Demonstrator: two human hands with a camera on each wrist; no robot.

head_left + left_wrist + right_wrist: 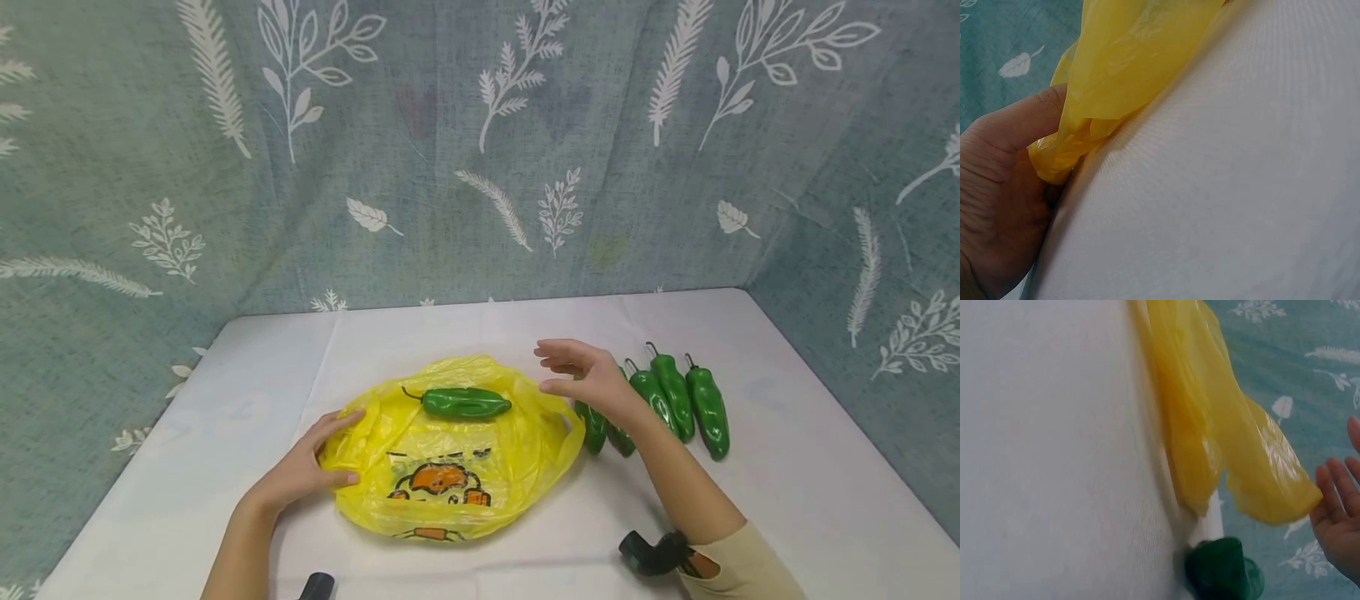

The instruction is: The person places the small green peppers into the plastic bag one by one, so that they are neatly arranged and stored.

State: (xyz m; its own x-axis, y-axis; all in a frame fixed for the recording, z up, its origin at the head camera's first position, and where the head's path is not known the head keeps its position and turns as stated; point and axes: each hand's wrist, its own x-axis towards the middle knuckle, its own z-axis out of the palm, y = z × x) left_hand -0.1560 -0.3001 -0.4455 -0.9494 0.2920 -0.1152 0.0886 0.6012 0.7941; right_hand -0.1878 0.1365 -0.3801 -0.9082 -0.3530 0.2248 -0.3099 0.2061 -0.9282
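One green pepper (pixel 465 403) lies across the upper part of a yellow plastic bag (pixel 450 437) in the head view, its stem pointing toward the left edge of the white-covered table (pixel 817 517). The bag is spread out about midway between the table's left and right edges, an orange and black print (pixel 438 479) on its near side. The left hand (pixel 311 458) grips the bag's left end, fingers and thumb on the plastic. The right hand (pixel 592 383) is held over the bag's right end with its fingers loosely extended and nothing in them. Beside it, nearer the table's right edge, lie other peppers (pixel 707 412), some partly covered by the right hand and forearm. A patterned cloth (pixel 420 125) hangs beyond the far edge.

The left wrist view shows the left hand from close by, the bag's bunched plastic held between its digits just above the tabletop.

The right wrist view has the right hand at the side, fingers relaxed, close to the bag's tip; whether they touch is hard to say. A blurred green shape, probably a pepper, sits below the bag.
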